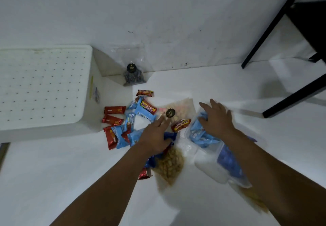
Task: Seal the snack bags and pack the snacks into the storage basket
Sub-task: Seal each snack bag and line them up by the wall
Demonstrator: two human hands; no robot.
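The right hand (216, 118) lies flat-fingered on blue packets (199, 134) to settle them into the clear storage basket (208, 164), while the left hand (155, 135), blurred, seems to hover loosely open over the loose snacks (123, 128) on the floor (70, 173).

Clear basket (208, 165) of blue packets (199, 134)

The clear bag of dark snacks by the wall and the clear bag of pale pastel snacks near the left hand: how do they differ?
The clear bag of dark snacks stands upright against the wall; the clear bag of pale pastel snacks lies flat on the floor. The first stands apart; the second touches the wrapper pile. Both carry a round black label.
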